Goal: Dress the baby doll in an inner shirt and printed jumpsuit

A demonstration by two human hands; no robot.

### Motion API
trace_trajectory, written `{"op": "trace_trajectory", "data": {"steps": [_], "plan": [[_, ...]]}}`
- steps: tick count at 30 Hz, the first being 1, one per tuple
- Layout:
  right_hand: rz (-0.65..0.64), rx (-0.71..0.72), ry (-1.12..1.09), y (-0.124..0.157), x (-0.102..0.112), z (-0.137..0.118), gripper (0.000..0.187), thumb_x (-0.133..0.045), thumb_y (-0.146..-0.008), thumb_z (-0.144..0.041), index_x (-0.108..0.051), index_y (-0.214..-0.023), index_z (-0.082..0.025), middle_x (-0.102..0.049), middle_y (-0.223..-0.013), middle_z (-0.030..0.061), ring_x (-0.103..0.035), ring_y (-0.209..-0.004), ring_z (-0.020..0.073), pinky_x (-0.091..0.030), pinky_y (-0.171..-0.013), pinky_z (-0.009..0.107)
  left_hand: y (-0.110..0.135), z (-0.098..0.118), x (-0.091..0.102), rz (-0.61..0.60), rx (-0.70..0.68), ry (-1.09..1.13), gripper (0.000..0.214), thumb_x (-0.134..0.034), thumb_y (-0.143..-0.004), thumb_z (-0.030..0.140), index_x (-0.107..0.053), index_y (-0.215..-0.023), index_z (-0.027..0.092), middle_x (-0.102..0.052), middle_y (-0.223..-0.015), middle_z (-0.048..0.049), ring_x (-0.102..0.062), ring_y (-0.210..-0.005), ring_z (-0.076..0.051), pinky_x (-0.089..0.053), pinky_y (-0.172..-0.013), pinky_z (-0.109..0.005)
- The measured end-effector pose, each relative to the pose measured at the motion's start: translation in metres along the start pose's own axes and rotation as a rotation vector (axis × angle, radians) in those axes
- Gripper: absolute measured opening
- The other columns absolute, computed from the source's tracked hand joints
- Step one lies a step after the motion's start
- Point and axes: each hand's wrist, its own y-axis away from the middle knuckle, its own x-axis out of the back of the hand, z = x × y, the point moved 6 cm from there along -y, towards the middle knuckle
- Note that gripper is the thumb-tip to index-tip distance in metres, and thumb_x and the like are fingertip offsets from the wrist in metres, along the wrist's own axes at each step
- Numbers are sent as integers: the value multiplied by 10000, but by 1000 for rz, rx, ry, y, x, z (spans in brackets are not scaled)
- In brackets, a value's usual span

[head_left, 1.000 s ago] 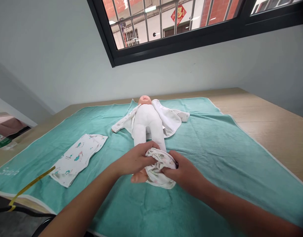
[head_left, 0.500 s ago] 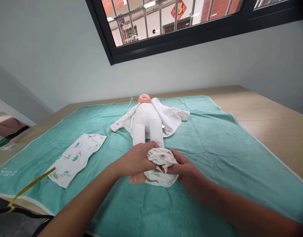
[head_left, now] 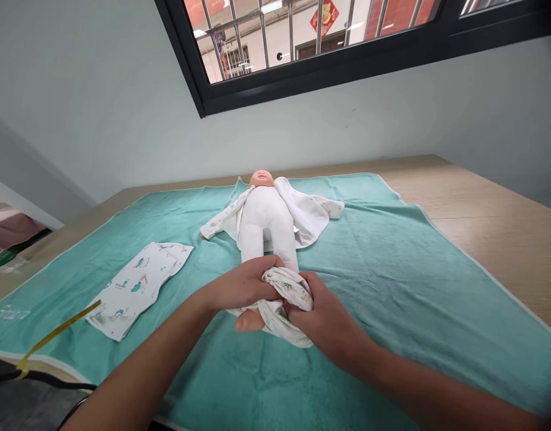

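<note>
A baby doll (head_left: 268, 212) with a white cloth body lies on its back, feet toward me. Bunched around its lower right-side leg is a pair of white printed baby trousers (head_left: 293, 287). My left hand (head_left: 248, 284) grips the bunched cloth from the left, fingers curled into it. From the right, my right hand (head_left: 322, 308) pinches the same cloth with thumb and fingers. One bare doll foot (head_left: 249, 320) shows below my left hand; the other is hidden by cloth and fingers. An opened white baby jacket (head_left: 309, 218) lies under the doll, one sleeve spread to each side.
A folded white printed garment (head_left: 140, 284) lies left on the green towel (head_left: 383, 335), which covers much of the wooden table (head_left: 495, 221). A yellow strip (head_left: 60, 332) on a black cable juts in at lower left. Behind stand a wall and barred window (head_left: 284, 36).
My right hand has shifted left and wrapped further over the bunched trousers. The cloth is pulled narrower and more twisted about the leg, and my left hand has moved slightly left.
</note>
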Motion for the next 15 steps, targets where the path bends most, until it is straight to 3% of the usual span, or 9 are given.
{"op": "trace_trajectory", "data": {"steps": [5,10,15], "plan": [[3,-22,116,-3,9,8,304,-629,-758,-277,-538,-1044,-226,-654,-982,40,-606,-818,201,-447,-631,293,2,2,-2,-49,17,-219,329,-646,-748,408,-582,-1018,231,-651,-980,2,-612,-893,-215,-459,-676,-278],[-7,-43,131,-6,12,14,377,-687,-719,-308,-528,-1051,-223,-673,-982,51,-621,-833,211,-445,-663,303,0,-1,-5,-109,29,-404,409,-665,-689,347,-565,-1072,246,-653,-934,-4,-616,-791,-206,-419,-575,-258],[-29,-52,66,-1,9,15,465,-682,-724,-296,-482,-1142,-254,-681,-1011,41,-640,-846,219,-459,-660,312,0,10,-8,-143,-65,-563,480,-705,-637,306,-585,-1101,267,-655,-952,-12,-604,-876,-234,-434,-642,-273]]}}
